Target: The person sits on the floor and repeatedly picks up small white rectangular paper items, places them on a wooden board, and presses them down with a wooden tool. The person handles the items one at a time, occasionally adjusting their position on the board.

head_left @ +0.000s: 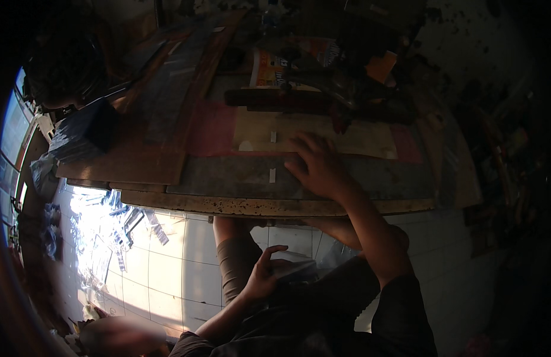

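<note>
My right hand (318,165) rests over the worktable, its fingers spread and touching a long cream-coloured strip (358,138). Under that strip lies a pink-red sheet (210,132), showing at both ends. Left of the fingers, a small white tab (273,137) sits on the strip, and another white tab (272,175) lies on the grey tabletop (228,175). Down at my lap, my left hand (262,278) is closed at the edge of a flat, pale greyish packet (296,269), one finger raised above it. Shadow hides how its other fingers grip.
A dark bar-shaped press or machine part (275,98) spans the table behind the strip. Brown boards (159,119) and a dark block-shaped stack (85,131) are at the left. Plastic scraps (118,229) litter the sunlit tiled floor beyond the table's worn front edge (251,206).
</note>
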{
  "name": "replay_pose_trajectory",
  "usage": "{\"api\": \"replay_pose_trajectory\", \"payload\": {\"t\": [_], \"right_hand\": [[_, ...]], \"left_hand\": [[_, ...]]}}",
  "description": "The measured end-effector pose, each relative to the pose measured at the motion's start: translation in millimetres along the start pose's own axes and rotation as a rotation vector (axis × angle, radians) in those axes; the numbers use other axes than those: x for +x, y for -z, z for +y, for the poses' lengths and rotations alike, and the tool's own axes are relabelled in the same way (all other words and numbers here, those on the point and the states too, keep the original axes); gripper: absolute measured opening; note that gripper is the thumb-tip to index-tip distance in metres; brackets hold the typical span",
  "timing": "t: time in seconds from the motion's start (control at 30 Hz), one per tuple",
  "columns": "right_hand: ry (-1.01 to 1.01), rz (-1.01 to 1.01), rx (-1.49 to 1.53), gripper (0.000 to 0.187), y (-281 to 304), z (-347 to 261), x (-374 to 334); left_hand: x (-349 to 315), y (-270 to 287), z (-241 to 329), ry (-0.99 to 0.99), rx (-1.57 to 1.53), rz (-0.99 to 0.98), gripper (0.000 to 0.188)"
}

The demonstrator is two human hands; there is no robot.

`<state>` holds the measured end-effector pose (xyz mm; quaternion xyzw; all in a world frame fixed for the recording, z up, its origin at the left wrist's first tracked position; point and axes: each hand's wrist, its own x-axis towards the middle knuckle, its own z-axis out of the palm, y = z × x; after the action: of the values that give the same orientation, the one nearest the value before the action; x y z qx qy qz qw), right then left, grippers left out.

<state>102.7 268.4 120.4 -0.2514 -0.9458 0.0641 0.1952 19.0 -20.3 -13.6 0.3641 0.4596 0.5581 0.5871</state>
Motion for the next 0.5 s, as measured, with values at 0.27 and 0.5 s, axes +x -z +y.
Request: {"api": "replay_pose_trajectory", "payload": {"t": [0.27, 0.5], "right_hand": [[0.011, -0.017, -0.107, 0.058, -12.4, -5.1, -12.1], [0.005, 0.012, -0.074, 0.058, -15.8, -2.7, -10.6]], "left_hand": [[-1.5, 4.0, -1.4, -0.009, 0.052, 0.018, 0.069], [-0.8, 6.3, -7.3, -0.027, 0.026, 0.012, 0.072]]}}
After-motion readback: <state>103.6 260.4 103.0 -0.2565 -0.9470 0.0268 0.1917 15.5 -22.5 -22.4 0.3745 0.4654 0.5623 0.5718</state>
